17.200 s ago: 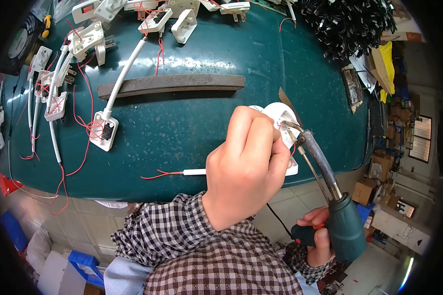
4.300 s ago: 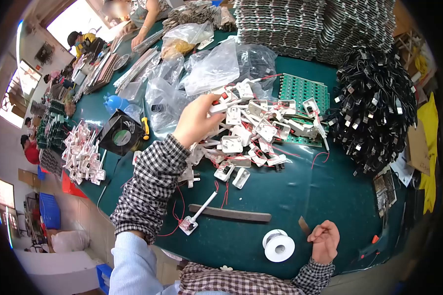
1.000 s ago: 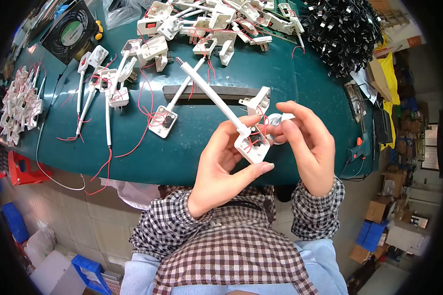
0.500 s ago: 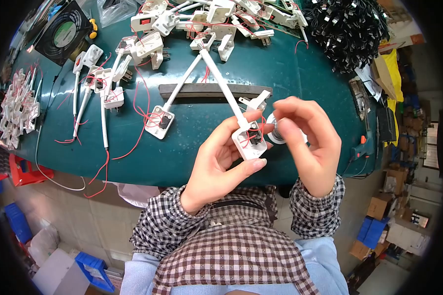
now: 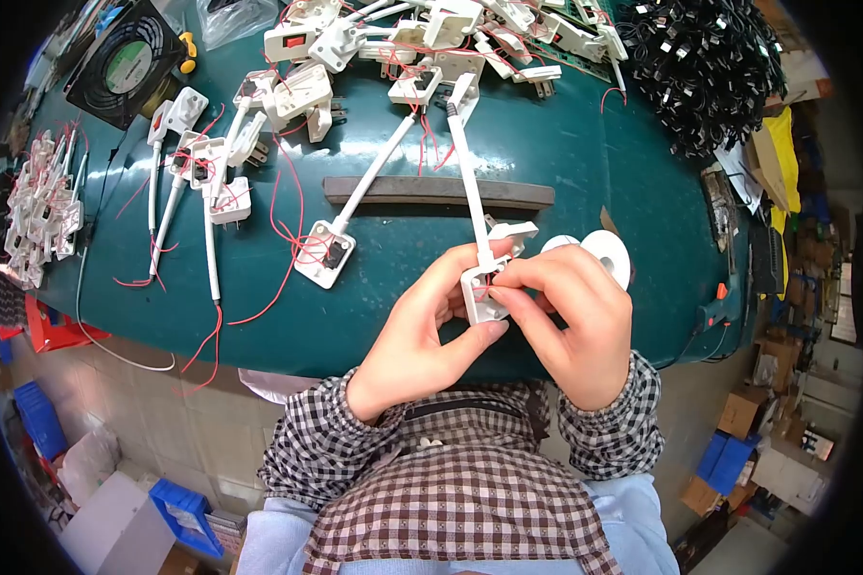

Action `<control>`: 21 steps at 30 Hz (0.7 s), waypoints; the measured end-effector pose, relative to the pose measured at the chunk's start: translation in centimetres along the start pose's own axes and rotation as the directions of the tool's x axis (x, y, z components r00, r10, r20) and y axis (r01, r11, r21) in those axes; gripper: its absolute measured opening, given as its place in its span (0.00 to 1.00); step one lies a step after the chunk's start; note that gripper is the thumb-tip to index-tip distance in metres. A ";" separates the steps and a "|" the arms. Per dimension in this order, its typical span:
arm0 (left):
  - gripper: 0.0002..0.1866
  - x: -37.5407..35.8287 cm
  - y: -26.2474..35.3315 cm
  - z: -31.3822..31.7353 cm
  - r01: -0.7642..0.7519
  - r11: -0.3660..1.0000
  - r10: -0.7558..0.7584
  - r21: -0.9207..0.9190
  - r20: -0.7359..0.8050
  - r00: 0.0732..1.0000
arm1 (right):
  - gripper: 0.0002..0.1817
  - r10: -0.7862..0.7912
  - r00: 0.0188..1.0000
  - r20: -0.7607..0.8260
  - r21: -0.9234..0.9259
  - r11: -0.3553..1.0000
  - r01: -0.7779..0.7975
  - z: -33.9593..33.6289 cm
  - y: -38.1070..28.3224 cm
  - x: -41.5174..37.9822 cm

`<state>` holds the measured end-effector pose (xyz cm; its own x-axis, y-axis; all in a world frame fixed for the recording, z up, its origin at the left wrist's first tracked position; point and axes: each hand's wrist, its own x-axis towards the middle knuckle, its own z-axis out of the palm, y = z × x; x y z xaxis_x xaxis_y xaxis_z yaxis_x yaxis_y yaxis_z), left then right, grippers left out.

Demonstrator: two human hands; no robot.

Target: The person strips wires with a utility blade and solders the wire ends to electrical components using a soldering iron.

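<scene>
My left hand (image 5: 414, 347) is closed around a white plastic plug housing (image 5: 480, 307), whose open side faces up. A white rod-like cable (image 5: 467, 182) runs from the housing away across the table. Thumb and forefinger of my right hand (image 5: 577, 331) pinch together inside the housing, at its thin red wires (image 5: 482, 290); the fingertips hide part of the inside. Just beyond my left fingers a white cover piece (image 5: 514, 233) sticks up. Behind my right hand stands a white spool (image 5: 608, 255), partly covered.
A dark grey bar (image 5: 431, 193) lies across the green table (image 5: 374, 321). Another wired housing (image 5: 324, 257) rests left of my hands. More white plug parts (image 5: 307, 91) pile up at the back, near a black fan (image 5: 125, 65). Black cables (image 5: 705, 72) heap at right.
My right hand has moved left and down to the housing, and its fingers have closed at the red wires. My left hand keeps its hold; the cable now stands more upright in view.
</scene>
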<state>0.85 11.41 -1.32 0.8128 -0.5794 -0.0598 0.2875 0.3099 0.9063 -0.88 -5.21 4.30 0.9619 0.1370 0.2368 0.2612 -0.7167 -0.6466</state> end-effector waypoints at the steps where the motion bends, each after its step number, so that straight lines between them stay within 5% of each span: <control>1: 0.32 0.1 0.1 0.0 -0.017 1.000 0.017 0.018 0.001 1.000 | 0.08 -0.010 1.000 -0.022 -0.009 1.000 0.009 0.2 -0.2 0.1; 4: 0.34 -0.3 1.3 -0.6 0.209 0.973 -0.216 -0.096 -0.071 0.974 | 0.07 0.074 0.996 -0.045 -0.033 0.997 -0.076 0.7 -0.9 -0.2; 9: 0.35 -0.9 0.9 -0.9 0.173 0.966 -0.212 -0.193 -0.199 0.957 | 0.07 0.161 0.986 -0.039 -0.010 0.987 -0.161 2.3 -1.5 -0.9; 11: 0.37 -1.4 2.2 -0.6 0.279 0.946 -0.215 0.167 -0.322 0.922 | 0.06 0.188 0.981 -0.046 0.028 0.982 -0.187 2.8 -1.2 -1.0; 12: 0.37 -1.8 2.7 -0.4 0.284 0.945 -0.220 0.164 -0.325 0.920 | 0.06 0.191 0.981 -0.040 0.029 0.981 -0.190 2.8 -1.2 -0.9; 14: 0.36 -2.3 3.2 -0.1 0.209 0.571 0.222 0.794 -0.394 0.892 | 0.05 0.252 0.966 -0.053 0.093 0.965 -0.246 2.7 -1.5 -0.7; 15: 0.30 -2.1 2.6 -0.1 0.091 0.499 0.414 0.862 -0.330 0.848 | 0.05 0.272 0.962 -0.030 0.140 0.954 -0.265 2.8 -1.4 -0.7; 18: 0.16 -1.2 1.3 -0.6 -0.205 0.610 0.490 0.765 -0.161 0.857 | 0.06 0.219 0.975 -0.029 0.207 0.956 -0.208 3.3 -1.0 -0.5; 21: 0.12 -1.1 0.7 -1.0 -0.164 0.662 0.485 0.731 -0.252 0.837 | 0.10 0.198 0.980 -0.013 0.210 0.959 -0.191 3.6 -0.3 -0.5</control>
<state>0.71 13.02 -1.09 0.9477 -0.1450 0.2844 -0.3133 -0.2512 0.9158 -1.11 -2.58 1.75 0.9934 -0.0170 0.1134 0.0835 -0.5702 -0.8172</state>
